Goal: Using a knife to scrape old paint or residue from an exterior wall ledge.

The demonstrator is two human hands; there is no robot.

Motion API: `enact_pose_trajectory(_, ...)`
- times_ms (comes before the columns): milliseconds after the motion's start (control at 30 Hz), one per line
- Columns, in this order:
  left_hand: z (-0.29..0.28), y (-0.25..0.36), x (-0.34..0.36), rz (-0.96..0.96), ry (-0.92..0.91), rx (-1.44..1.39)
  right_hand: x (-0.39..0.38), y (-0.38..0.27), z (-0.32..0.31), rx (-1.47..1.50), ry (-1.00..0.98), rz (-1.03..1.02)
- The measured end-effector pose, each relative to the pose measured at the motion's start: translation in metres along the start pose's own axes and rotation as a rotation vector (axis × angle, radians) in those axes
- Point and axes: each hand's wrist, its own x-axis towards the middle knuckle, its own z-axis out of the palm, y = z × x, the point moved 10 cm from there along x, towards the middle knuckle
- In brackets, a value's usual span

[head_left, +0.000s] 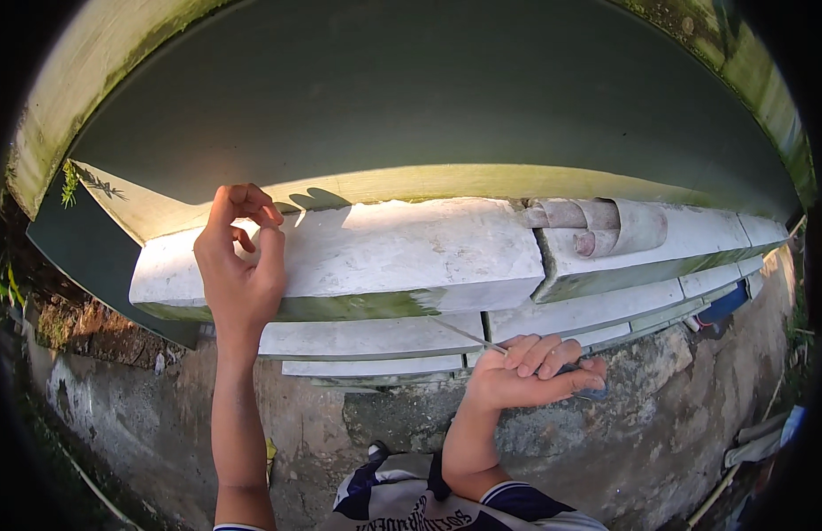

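Note:
My left hand (241, 252) is raised over the left part of a white-painted ledge (411, 248). Its fingers are curled, and the thumb and fingertips come together in a pinch; I cannot make out anything between them. Lower and to the right, my right hand (535, 370) is wrapped round a tool that looks like a screwdriver (460, 331). Its thin shaft points up and left toward the ledge's front edge. Most of the handle is hidden in my fist, with a bluish end showing past the thumb.
Curled, worn pinkish-grey sheets (639, 225) lie on the ledge's right section, past a dark crack. Behind rises a dark grey-green wall (429, 97). White steps (376, 336) run below the ledge, above stained concrete ground (314, 425). A blue object (722, 303) sits at the right.

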Motion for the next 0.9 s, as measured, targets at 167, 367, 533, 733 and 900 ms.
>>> enact_pose_trajectory(167,0.001,-0.001,0.002,-0.001,-0.004,-0.001,0.011,-0.006,0.001,-0.091,0.061,0.005)
enact_pose_trajectory(367,0.002,0.002,0.002,0.007,-0.007,0.006,-0.005,0.010,0.011,-0.154,0.020,-0.004)
enact_pose_trajectory(533,-0.003,0.000,0.000,-0.001,-0.016,0.011,0.010,-0.009,-0.008,0.074,0.060,-0.031)
enact_pose_trajectory(733,0.001,0.003,-0.001,0.003,-0.009,-0.017,0.003,-0.005,-0.005,-0.003,0.055,-0.029)
enact_pose_trajectory(900,0.002,0.003,0.002,0.020,-0.014,-0.016,0.001,0.001,0.008,-0.116,0.054,-0.031)
